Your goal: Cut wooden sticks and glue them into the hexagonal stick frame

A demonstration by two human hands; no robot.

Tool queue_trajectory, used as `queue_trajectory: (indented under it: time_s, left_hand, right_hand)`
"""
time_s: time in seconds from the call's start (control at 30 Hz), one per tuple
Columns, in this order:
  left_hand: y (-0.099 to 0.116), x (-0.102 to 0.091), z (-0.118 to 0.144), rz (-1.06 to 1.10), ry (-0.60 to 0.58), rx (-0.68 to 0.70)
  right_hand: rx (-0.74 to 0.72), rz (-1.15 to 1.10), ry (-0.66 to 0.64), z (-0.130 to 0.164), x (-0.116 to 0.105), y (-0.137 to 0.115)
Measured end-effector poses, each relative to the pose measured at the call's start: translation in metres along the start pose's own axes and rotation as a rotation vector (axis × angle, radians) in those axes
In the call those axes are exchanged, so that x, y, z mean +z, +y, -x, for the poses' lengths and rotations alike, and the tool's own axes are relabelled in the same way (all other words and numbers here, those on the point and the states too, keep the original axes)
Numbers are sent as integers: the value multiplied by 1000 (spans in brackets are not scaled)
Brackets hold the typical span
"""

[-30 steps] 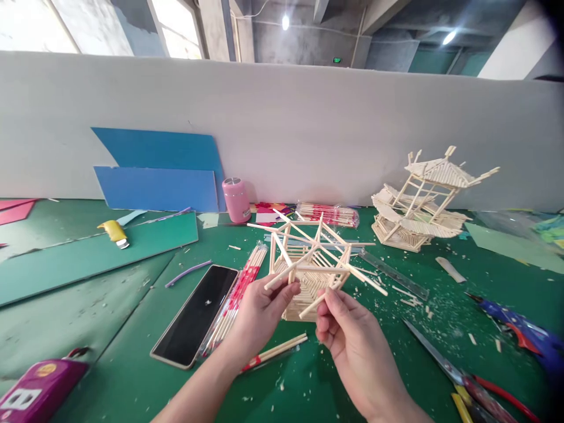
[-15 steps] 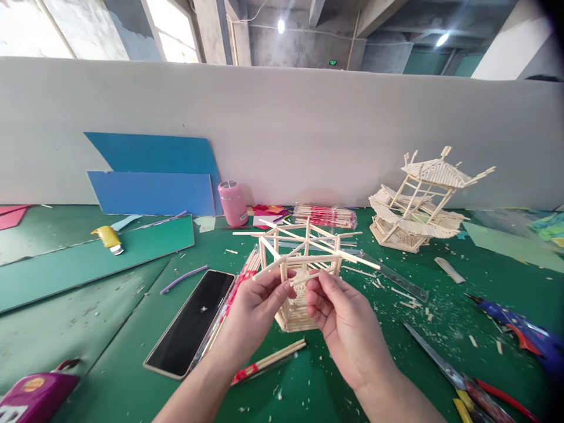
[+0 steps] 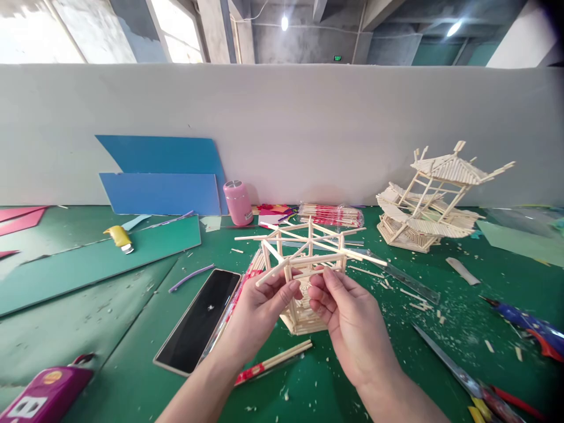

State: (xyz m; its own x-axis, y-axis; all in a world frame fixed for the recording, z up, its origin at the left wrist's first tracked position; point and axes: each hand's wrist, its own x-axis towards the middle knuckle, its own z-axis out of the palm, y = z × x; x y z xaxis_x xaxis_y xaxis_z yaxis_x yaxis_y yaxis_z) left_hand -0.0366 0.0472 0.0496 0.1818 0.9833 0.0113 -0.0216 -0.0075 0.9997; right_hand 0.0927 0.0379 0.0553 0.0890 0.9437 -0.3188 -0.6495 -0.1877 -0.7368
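Since a second ago the chopstick pavilion frame (image 3: 304, 264) has tipped upright, base down near the bench (image 3: 110, 329). Left hand (image 3: 259, 311) and right hand (image 3: 348, 317) each grip it, fingers clamped; squeezing could snap glued joints.

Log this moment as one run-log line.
left hand: grips stick frame | right hand: pinches frame's near rail | frame: upright above green mat | beside: phone, finished pavilion model

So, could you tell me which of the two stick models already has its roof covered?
The stick pavilion standing far right by the wall; its roofs are slatted, while the open frame in both hands shows bare rafters.
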Motion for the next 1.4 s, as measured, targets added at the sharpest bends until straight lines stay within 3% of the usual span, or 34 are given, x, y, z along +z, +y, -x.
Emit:
queue_trajectory:
  time_s: [0.93, 1.4]
  left_hand:
    - [10, 5, -1, 70, -24, 12]
    - [6, -1, 0, -35, -32, 16]
  right_hand:
    - [15, -45, 10, 1, 4, 2]
    - [-2, -33, -21, 1, 3, 6]
